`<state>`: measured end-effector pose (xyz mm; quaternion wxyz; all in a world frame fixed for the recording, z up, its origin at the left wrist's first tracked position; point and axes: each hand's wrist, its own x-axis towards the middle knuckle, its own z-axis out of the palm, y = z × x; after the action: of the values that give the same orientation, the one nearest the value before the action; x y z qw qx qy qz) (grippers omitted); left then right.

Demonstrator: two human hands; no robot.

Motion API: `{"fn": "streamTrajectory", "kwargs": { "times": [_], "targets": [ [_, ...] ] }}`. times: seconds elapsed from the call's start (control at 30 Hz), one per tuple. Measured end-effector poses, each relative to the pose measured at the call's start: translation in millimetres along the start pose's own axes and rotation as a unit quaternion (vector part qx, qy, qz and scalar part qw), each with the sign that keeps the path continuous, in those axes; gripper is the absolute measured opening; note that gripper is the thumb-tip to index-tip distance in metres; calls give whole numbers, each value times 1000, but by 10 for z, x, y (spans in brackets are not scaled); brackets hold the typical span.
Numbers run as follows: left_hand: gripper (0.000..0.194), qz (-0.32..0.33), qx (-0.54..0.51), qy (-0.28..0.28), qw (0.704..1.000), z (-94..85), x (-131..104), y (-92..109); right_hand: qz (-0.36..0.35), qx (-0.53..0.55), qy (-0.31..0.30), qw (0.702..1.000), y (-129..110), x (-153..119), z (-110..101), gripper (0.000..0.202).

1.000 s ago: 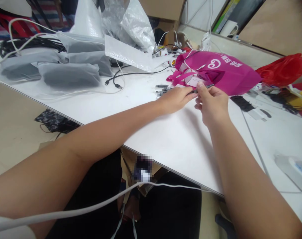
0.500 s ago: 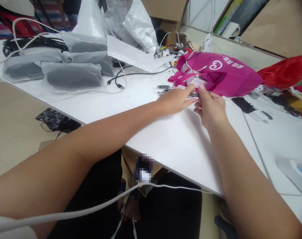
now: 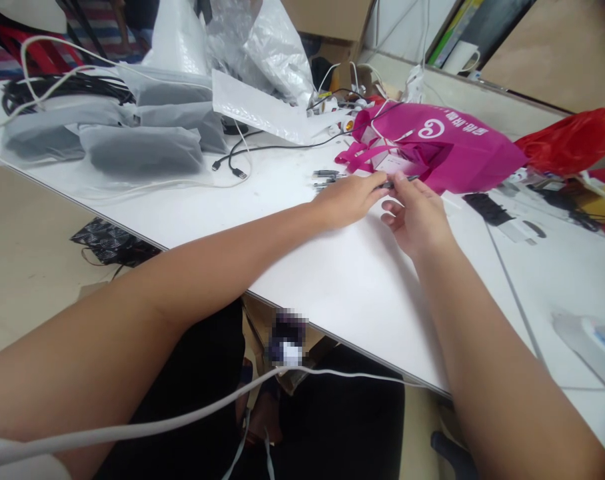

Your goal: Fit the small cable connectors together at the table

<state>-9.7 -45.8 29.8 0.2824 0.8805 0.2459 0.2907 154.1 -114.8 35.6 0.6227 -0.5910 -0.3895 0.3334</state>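
Observation:
My left hand [image 3: 350,199] is over the white table [image 3: 327,280], its thumb and fingers closed on a dark pen [image 3: 388,185]. My right hand [image 3: 422,217] pinches the same pen between thumb and index finger, with its other fingers curled loosely. The two hands' fingertips nearly meet. Several more pens [image 3: 327,175] lie on the table just beyond my left hand and are partly hidden by it. A magenta bag [image 3: 472,143] lies right behind my hands, with a small white box [image 3: 392,162] at its opening.
Grey wrapped packages [image 3: 142,150] and a coiled black cable [image 3: 72,87] lie at the left. Black cable ends [image 3: 238,173] rest mid-table. A red bag [image 3: 572,143] is at the right. A white cable [image 3: 182,421] crosses in front of my legs.
My right fingertips have shifted slightly left and up along the pen, and the right hand's lower fingers have loosened. My left hand has barely moved.

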Motion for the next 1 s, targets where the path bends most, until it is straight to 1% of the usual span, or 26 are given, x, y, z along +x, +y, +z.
{"fn": "streamTrajectory", "kwargs": {
  "times": [0.07,0.17,0.4,0.57,0.67,0.8,0.87,1.0],
  "targets": [
    [32,4,-22,2,1000,6,2,-12,4,6,-2,1000,-19,-7,6,52],
    [29,-1,-29,3,1000,12,1,-10,-2,4,3,1000,-35,-17,13,57],
    [29,-4,-15,9,1000,10,-9,26,-20,-18,8,1000,-25,-32,39,68],
    [34,-14,22,12,1000,13,-26,61,-24,-18,16,999,16,1,45,71],
    [29,-15,22,14,1000,22,-35,77,-25,-9,23,999,67,43,30,72],
    [23,-24,-5,11,1000,35,-39,88,-17,-10,47,999,91,55,29,70],
    [23,-25,-18,16,999,36,-36,85,-13,-7,51,999,72,35,43,66],
    [28,-26,-16,28,999,33,-32,61,-7,14,29,999,44,8,58,58]
  ]
}}
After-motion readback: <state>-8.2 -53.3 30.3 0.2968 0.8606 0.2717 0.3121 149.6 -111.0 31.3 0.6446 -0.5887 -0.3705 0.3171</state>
